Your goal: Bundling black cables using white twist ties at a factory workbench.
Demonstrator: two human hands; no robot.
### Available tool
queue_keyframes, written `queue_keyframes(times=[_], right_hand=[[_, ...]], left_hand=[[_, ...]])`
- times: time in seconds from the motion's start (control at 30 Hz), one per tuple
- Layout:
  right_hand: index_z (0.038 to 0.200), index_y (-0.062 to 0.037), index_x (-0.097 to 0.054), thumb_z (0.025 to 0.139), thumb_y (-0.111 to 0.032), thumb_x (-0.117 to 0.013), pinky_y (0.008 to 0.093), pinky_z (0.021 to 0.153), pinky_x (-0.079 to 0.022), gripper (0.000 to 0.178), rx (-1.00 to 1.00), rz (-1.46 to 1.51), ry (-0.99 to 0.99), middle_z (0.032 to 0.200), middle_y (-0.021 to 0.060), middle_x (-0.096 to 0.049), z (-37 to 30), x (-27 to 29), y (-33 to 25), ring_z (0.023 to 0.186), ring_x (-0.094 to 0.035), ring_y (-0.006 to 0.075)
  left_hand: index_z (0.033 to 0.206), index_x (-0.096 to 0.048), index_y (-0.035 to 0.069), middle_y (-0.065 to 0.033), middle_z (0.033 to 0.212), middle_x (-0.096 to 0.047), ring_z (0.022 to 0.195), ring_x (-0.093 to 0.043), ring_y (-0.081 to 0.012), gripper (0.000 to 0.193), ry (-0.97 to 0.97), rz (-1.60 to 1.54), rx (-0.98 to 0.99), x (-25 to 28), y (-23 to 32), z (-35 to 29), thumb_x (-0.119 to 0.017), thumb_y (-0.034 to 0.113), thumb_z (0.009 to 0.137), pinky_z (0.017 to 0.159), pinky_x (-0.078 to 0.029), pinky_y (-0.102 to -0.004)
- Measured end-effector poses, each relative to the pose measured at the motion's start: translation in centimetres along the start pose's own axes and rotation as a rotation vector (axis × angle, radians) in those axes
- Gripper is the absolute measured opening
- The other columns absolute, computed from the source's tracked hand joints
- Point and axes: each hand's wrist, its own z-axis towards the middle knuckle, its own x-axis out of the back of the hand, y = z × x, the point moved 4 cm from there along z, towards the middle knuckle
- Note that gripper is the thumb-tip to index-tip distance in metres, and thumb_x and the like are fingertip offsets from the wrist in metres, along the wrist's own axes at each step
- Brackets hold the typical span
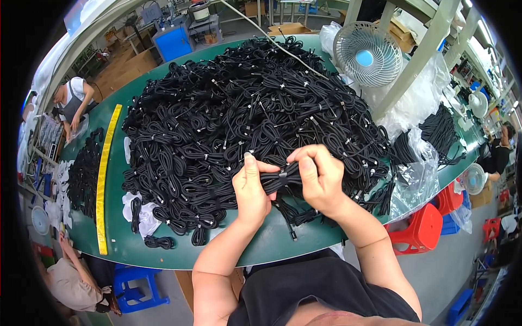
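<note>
two bare hands are over the front of the heap, with one bundle [274, 181] of black cord between them. the left hand [251, 190] is curled round one end of it, thumb up, so that grip is closed on the cord. the right hand [322, 179] has its grip nearly closed too, thumb and pointing finger pinching the other side, though its lower fingers are hard to see. a small shiny tie [283, 174] goes round the middle, between the hands.

to do this well, i think the left hand should squeeze just enough to keep the loops flat and side by side. the right thumb should work close to the tie, so no loop slips out. cord is soft and springy, so pulling hard might spread it or bend the plug ends.

just under the hands, a plug [294, 236] hangs toward the edge of the bench [136, 256]; take care it does not snag. past the hands is the big heap [217, 108] of black cords, all tangled close, so lift up rather than drag. farther back stands a fan [365, 57].
</note>
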Motion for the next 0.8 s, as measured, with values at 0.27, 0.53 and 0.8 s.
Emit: queue_keyframes(times=[0.27,0.53,0.8], right_hand=[[0.079,0.0031,-0.058,0.082,0.000,-0.057,0.0285,0.050,-0.049,0.004,0.292,-0.257,0.115,0.069,0.0109,-0.062,0.1,1.5,-0.7,0.057,-0.061,0.0229],[0.078,0.0018,-0.056,0.082,0.001,-0.056,0.0258,0.047,-0.046,0.004,0.370,-0.349,0.069,0.066,0.0090,-0.060,0.3,2.3,-0.9,0.053,-0.059,0.0206],[0.107,0.0021,-0.055,0.090,-0.017,-0.054,0.0237,0.053,-0.046,0.026,-0.350,0.007,-0.060,0.083,0.0103,-0.061,2.8,1.3,3.5,0.059,-0.057,0.0120]], left_hand=[[0.098,-0.055,-0.004,-0.0138,0.067,-0.060,0.036,-0.045,-0.0109,0.059,-0.236,0.062,0.188,-1.4,-1.4,-0.6,-0.024,0.047,0.096,0.033,-0.031,-0.0186],[0.087,-0.054,0.000,-0.0072,0.059,-0.052,0.039,-0.035,-0.0066,0.051,-0.360,-0.044,0.408,-2.6,-2.3,-2.5,-0.031,0.044,0.096,0.035,-0.025,-0.0190],[0.083,-0.057,0.000,-0.0039,0.054,-0.050,0.035,-0.036,-0.0090,0.048,-0.027,-0.161,0.341,2.0,1.7,2.8,-0.037,0.042,0.095,0.033,-0.026,-0.0200]])
